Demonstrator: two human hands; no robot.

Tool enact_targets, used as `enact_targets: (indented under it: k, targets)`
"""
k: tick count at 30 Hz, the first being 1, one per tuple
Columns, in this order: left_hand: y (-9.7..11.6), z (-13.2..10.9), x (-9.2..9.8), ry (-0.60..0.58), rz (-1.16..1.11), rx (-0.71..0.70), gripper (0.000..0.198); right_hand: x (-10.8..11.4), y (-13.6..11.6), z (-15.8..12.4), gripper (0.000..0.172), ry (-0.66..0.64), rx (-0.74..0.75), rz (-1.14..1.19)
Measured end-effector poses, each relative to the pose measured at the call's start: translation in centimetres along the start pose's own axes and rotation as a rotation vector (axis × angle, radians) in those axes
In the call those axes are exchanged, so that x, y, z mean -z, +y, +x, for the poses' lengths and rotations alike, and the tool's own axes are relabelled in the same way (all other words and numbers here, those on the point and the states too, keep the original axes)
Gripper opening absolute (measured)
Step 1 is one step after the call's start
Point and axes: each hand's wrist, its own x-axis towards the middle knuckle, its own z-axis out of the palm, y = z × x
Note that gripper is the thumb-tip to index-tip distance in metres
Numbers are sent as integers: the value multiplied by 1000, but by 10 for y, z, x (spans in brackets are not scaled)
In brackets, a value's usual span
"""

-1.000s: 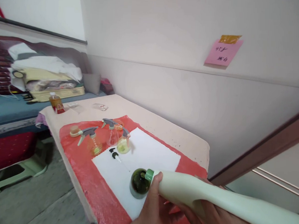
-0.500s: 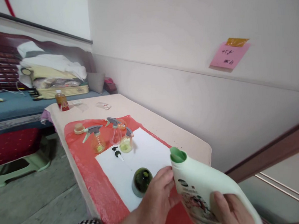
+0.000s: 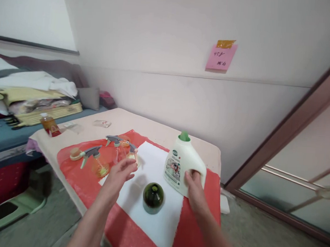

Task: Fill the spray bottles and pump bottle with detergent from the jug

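Note:
My right hand [image 3: 195, 188] is closed round the handle of a pale green detergent jug [image 3: 184, 162]. The jug is upright at the white mat's right side, its green spout [image 3: 184, 136] uncapped. My left hand [image 3: 120, 175] hovers over the left part of the white mat [image 3: 159, 223], fingers stretched out and nothing visible in them. Between my hands a dark green round bottle [image 3: 153, 198] stands on the mat, its mouth uncovered. The black pump top seen earlier is hidden, likely behind my left hand. Close to that hand are several spray bottles [image 3: 97, 164] with grey trigger heads.
A red sheet [image 3: 127, 229] lies under the mat on the table [image 3: 142, 127]. At the table's far left stand a bottle of amber liquid [image 3: 50, 126] and a small packet [image 3: 102, 123]. A pink note [image 3: 221, 58] is taped to the wall; a framed glass door [image 3: 289, 190] is to the right.
The jug has gone from tilted near me to upright over the mat's right side. My left hand has left its neck and moved left towards the pump top. The view has shifted right.

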Motion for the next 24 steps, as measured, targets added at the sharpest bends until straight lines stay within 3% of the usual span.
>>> enact_targets:
  k: [2,5,10,12,15,18,21,24]
  targets:
    - [-6,8,10,-41,263,-52,43,-1,2,-5,77,2,-33,10]
    - [-18,29,25,-10,588,-93,40,1,-1,-19,76,22,-91,10]
    - [-51,63,35,147,881,75,33,-9,1,-58,85,65,-151,9]
    - [-66,69,30,160,958,129,39,-18,10,-71,88,28,-119,-9]
    - [-86,71,18,162,1038,185,50,-32,26,-81,93,-129,-94,-66]
    - [-98,70,12,185,1087,206,43,-42,41,-83,103,-248,-153,-79]
    - [-98,71,17,222,1099,182,28,-49,51,-83,107,-274,-189,-63]
    - [-79,70,34,273,1076,113,9,-56,59,-85,107,-283,-172,-52]
